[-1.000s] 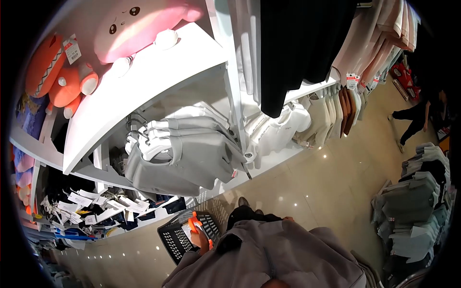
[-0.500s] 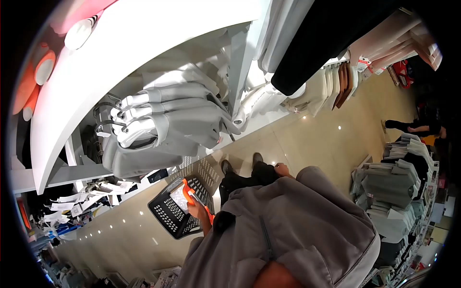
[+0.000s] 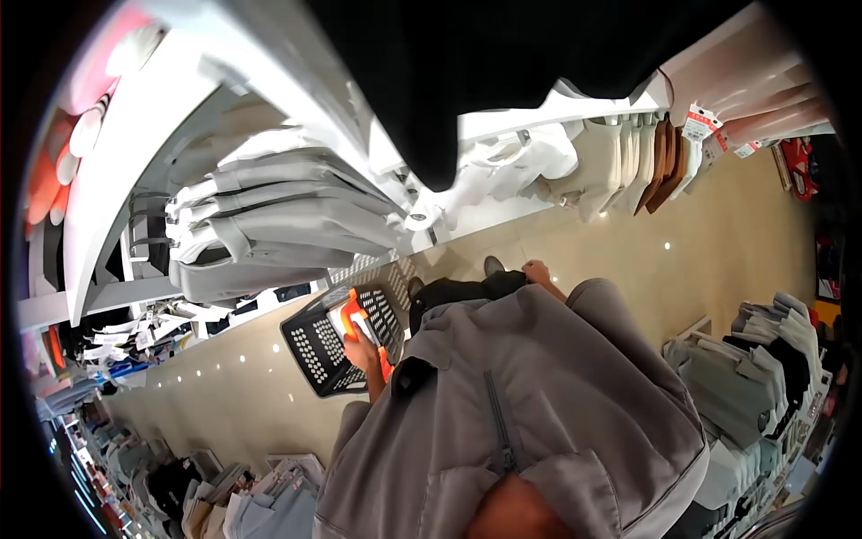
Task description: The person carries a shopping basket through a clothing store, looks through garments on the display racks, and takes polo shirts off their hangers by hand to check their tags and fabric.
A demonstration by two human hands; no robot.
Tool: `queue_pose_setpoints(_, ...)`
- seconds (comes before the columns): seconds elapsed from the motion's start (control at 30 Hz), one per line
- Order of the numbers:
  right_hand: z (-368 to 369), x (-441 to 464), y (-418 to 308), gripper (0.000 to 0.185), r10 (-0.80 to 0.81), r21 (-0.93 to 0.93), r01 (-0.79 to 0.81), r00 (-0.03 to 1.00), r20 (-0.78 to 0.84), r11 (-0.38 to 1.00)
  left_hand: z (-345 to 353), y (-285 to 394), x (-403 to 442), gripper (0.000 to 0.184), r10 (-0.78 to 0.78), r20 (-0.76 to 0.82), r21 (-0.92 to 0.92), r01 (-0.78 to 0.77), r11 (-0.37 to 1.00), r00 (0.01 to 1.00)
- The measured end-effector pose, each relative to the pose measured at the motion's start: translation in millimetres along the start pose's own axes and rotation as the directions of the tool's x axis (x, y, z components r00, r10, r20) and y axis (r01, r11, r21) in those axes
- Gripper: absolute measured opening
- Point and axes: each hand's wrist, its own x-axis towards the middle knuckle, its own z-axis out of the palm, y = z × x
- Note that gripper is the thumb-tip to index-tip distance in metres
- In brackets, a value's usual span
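My left hand [image 3: 361,349] is closed round the orange handle [image 3: 354,314] of a black perforated shopping basket [image 3: 310,346], which hangs at my left side. Something white, too small to make out, lies inside the basket. My right hand [image 3: 536,271] hangs beside my right leg, near the hem of my grey jacket [image 3: 557,395]. Its fingers look curled, but whether they hold anything is too small to tell. Grey sweatshirts [image 3: 296,225] hang on hangers at the left, above the basket.
A black garment [image 3: 422,81] hangs close overhead. White, cream and brown tops [image 3: 664,166] hang along the wall unit [image 3: 503,216]. At the right stands a rack of grey clothes [image 3: 736,386]. More folded clothes [image 3: 269,503] are at the lower left. Tiled floor [image 3: 620,269] lies between.
The view has shifted along the aisle, and the black garment now looms nearer overhead. My left hand still holds the basket handle. My right hand has swung forward, away from my body.
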Motion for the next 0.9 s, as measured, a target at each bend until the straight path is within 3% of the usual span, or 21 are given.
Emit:
queue_pose_setpoints(0.3,-68.8,25.4,86.4,0.029,0.004,-0.052,0.0,0.997,0.078,0.999,42.3,54.6,-73.9,0.057,0.12,-0.041,0.169,-0.112,0.979,0.992)
queue_pose_setpoints(0.4,-60.2,48.3,142.5,0.034,-0.168,-0.165,0.196,0.971,0.171,0.967,41.8,87.5,-102.0,0.053,0.102,-0.016,0.2,-0.097,0.975,0.995)
queue_pose_setpoints(0.47,-67.9,33.0,140.3,0.033,-0.01,-0.031,0.016,0.985,0.174,0.999,46.4,90.1,-109.9,0.05,0.122,-0.026,0.193,-0.115,0.975,0.992)
queue_pose_setpoints(0.67,-66.9,13.8,153.0,0.031,0.079,-0.021,-0.076,0.986,0.149,0.997,54.3,90.6,-116.8,0.051,0.133,-0.022,0.256,-0.123,0.959,0.991)
queue_pose_setpoints(0.77,-73.4,5.5,152.6,0.031,0.104,-0.028,-0.101,0.986,0.13,0.994,60.0,83.7,-117.1,0.048,0.207,-0.107,0.256,-0.174,0.951,0.972)
queue_pose_setpoints(0.9,-83.9,-9.3,149.3,0.03,0.144,-0.048,-0.14,0.984,0.103,0.989,52.1,93.1,-119.3,0.051,0.098,0.036,0.208,-0.103,0.973,0.995)
